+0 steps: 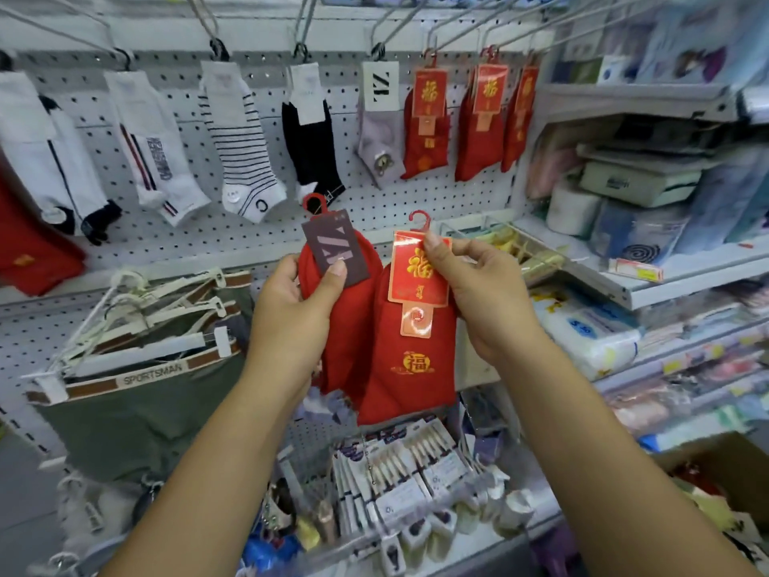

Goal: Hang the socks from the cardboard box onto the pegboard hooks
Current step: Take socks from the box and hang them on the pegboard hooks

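Left hand point(291, 304) pinches grey-tagged socks point(347, 326), right hand point(487, 297) red-carded socks point(416, 389), before white pegboard point(233, 237) and stocked shelves point(686, 283).

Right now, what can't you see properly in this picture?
All in the head view:
- Box: cut off by the right edge, contents mostly unseen.
- Grey-tag sock: lower part hidden behind the gold-print sock and the left hand.
- Hooks: back ends cut off by the top edge.
- Label: small print too blurred to read; the right hand covers its top corner.
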Demonstrator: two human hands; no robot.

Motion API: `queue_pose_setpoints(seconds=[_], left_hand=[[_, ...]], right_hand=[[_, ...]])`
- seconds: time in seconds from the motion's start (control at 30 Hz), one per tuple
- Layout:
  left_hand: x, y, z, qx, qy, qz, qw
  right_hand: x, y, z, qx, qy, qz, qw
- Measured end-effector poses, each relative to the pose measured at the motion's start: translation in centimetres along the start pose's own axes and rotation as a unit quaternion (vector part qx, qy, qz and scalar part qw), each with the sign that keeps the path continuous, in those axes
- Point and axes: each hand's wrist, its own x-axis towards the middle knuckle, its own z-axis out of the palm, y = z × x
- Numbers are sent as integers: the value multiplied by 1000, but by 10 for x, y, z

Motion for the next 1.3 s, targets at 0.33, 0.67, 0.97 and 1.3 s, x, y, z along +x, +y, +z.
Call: queue_pose_setpoints(seconds=[0.33,0.67,0.97,1.3], left_hand=[[48,-9,89,47,31,41,998],[104,-17,176,82,43,74,993],[156,-3,220,142,60,108,982],[203,11,260,100,17,85,991]], right_hand=[[88,-11,-85,-71,23,-20,997],[190,-37,-162,-75,85,-31,993],[279,-64,-200,-107,156,-29,981],[350,-86,-186,-18,159,-9,987]])
